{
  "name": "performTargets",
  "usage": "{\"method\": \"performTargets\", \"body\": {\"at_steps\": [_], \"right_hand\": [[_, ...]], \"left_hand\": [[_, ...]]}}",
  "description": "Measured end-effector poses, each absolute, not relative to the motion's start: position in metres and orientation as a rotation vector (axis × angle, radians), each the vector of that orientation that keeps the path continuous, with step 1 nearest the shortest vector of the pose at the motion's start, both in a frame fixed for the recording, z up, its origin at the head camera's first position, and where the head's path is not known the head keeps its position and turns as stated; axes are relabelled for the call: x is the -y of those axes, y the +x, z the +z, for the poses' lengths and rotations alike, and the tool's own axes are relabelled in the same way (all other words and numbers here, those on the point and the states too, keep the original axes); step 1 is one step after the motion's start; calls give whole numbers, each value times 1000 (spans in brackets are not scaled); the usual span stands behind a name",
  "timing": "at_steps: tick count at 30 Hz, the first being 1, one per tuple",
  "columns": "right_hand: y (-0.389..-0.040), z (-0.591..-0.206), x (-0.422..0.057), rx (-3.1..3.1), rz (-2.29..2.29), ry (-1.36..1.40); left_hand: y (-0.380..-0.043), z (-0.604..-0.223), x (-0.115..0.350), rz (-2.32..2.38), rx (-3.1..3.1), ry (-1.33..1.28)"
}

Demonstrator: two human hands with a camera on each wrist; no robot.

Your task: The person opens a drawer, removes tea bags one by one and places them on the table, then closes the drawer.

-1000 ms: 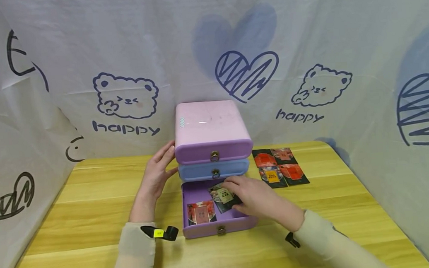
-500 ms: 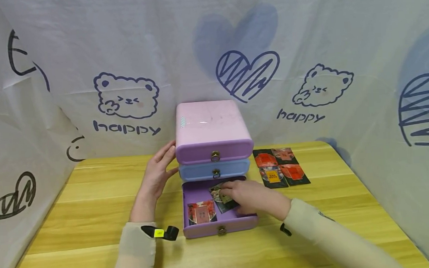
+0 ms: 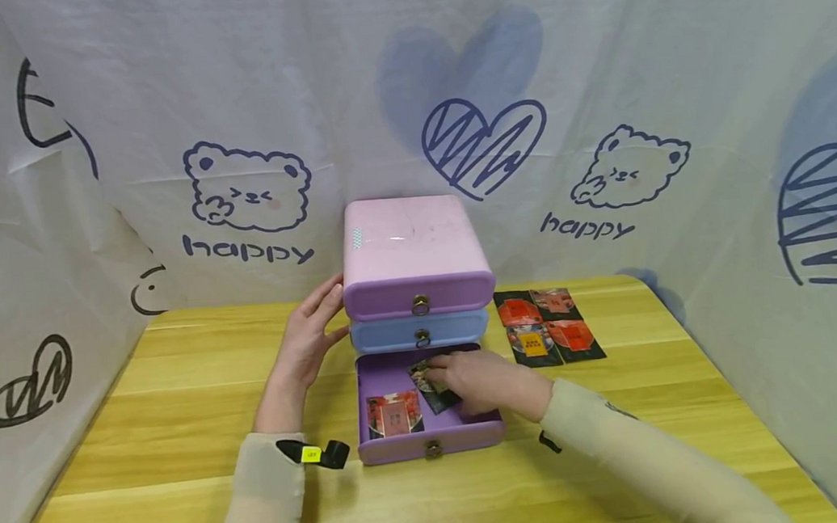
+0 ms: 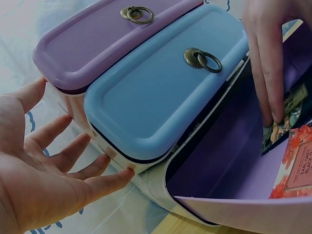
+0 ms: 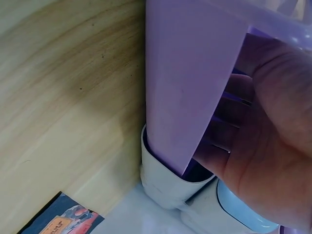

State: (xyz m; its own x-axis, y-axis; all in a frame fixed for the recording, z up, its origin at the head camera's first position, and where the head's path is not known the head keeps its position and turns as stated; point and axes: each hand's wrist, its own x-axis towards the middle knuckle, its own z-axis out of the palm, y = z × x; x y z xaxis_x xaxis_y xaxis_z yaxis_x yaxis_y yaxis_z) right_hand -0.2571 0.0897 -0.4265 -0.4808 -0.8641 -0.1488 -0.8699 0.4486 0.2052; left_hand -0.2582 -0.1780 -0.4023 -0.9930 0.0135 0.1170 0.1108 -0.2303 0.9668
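Note:
A small stacked drawer cabinet (image 3: pixel 409 238) stands at the back of the table, its bottom purple drawer (image 3: pixel 383 373) pulled out. My left hand (image 3: pixel 307 338) rests its spread fingertips on the cabinet's left side; the left wrist view shows those fingers (image 4: pixel 63 161) beside the purple and blue drawer fronts. Reaching into the open drawer, my right hand (image 3: pixel 481 383) touches a dark green tea sachet (image 3: pixel 439 402) with extended fingers and partly covers it. A red Earl Grey tea sachet (image 3: pixel 394 415) lies flat at the drawer's front left.
Several tea sachets (image 3: pixel 549 327) lie in a block on the table (image 3: pixel 655 407), right of the cabinet. The blue middle drawer (image 3: pixel 387 335) and purple top drawer (image 3: pixel 381 298) are closed. A patterned white cloth (image 3: pixel 363 95) hangs behind.
My right hand has shifted slightly left and further over the dark green sachet, covering more of it. The left hand keeps its place on the cabinet.

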Motion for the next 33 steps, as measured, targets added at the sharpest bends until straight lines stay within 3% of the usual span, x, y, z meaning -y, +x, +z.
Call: {"method": "performTargets", "body": {"at_steps": [9, 33], "right_hand": [[-257, -426, -86, -2654, 408, -1519], [-258, -432, -89, -2681, 279, -1640]], "left_hand": [[-257, -400, 178, -2411, 1910, -161], [-257, -402, 177, -2394, 1922, -163]]}}
